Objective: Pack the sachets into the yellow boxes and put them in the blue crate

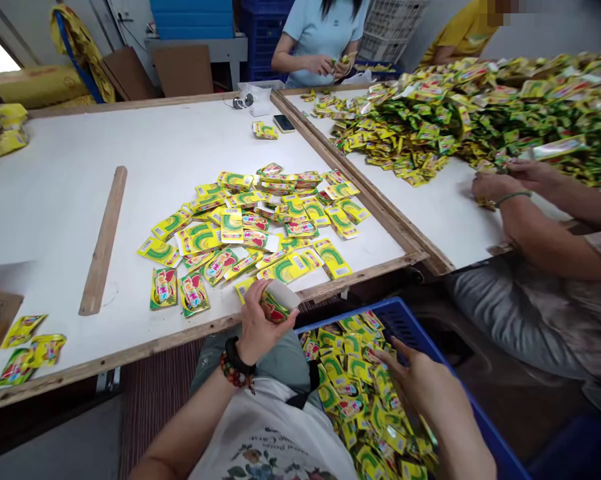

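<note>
In my left hand (261,323) I grip a small yellow-green cardboard box (276,303), its pale flap standing up at the table's near edge. My right hand (420,377) reaches down over a blue plastic crate (397,308) full of small yellow-green packets (353,370). Its thumb and index finger are apart; the other fingers are partly hidden, and no held packet shows. Beyond my left hand lies a loose heap of similar boxes (233,225) on the white table, several with their flaps raised.
A wooden strip (105,240) lies across the table (55,200) to the left. A co-worker's hands (510,180) handle packets beside a large pile (455,113) on the right. Another person in light blue (325,40) works at the far side. A phone (283,123) lies near the wooden divider (350,180).
</note>
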A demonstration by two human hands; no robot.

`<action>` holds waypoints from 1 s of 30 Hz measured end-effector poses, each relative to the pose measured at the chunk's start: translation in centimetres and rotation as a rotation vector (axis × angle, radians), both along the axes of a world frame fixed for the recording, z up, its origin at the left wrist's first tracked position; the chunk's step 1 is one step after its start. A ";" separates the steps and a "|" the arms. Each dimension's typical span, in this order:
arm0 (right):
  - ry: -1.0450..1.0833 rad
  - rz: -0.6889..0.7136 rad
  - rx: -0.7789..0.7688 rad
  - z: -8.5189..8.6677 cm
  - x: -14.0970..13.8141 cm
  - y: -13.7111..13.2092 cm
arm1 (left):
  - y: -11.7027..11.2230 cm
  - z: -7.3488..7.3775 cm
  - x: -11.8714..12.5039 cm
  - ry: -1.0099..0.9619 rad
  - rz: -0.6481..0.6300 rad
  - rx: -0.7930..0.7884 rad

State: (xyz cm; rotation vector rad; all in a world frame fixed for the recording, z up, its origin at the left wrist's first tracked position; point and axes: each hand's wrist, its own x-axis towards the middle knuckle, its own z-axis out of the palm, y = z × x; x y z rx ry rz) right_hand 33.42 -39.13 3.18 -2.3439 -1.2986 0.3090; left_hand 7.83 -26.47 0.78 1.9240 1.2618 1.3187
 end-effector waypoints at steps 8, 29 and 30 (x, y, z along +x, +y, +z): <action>1.055 0.338 0.352 1.2 -14.9 8.4 | 0.0 -0.8 0.7 -0.105 -0.084 0.178; 0.846 0.249 0.428 1.7 -14.7 10.2 | 0.0 -2.0 0.6 0.174 -0.145 -0.091; 0.844 0.267 0.423 1.7 -14.7 10.2 | 0.1 -2.1 0.6 0.165 -0.131 -0.083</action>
